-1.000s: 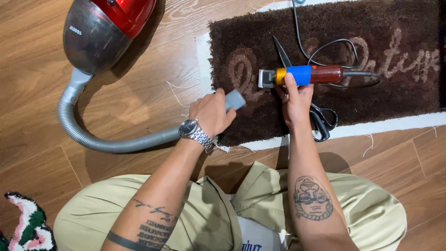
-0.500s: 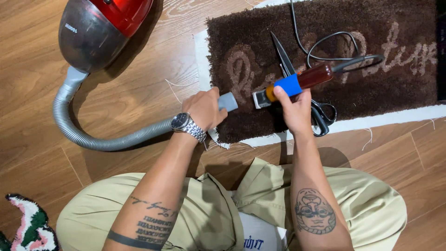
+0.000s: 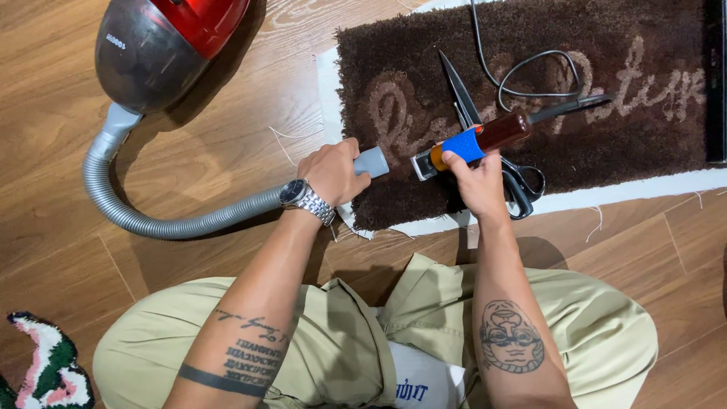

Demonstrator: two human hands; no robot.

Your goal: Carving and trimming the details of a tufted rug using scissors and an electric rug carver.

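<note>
My left hand (image 3: 331, 171) grips the grey end of the vacuum hose (image 3: 174, 221), with its nozzle (image 3: 372, 161) resting on the left part of the brown tufted rug (image 3: 606, 136). My right hand (image 3: 475, 182) holds an electric trimmer (image 3: 473, 142) by its blue grip; the tool is tilted, its metal head close to the nozzle and its corded end pointing up and right. Black scissors (image 3: 469, 121) lie on the rug under the trimmer. The rug has lighter brown lettering and a white backing edge.
The red and grey vacuum canister (image 3: 163, 45) sits at the upper left on the wooden floor (image 3: 227, 129). A black cord (image 3: 522, 72) loops over the rug. A small colourful rug piece (image 3: 45, 367) lies at the bottom left. My crossed legs fill the bottom.
The trimmer has tilted from level to slanted, its corded end raised. Both hands have shifted slightly left along the rug, the nozzle and trimmer head staying close together.
</note>
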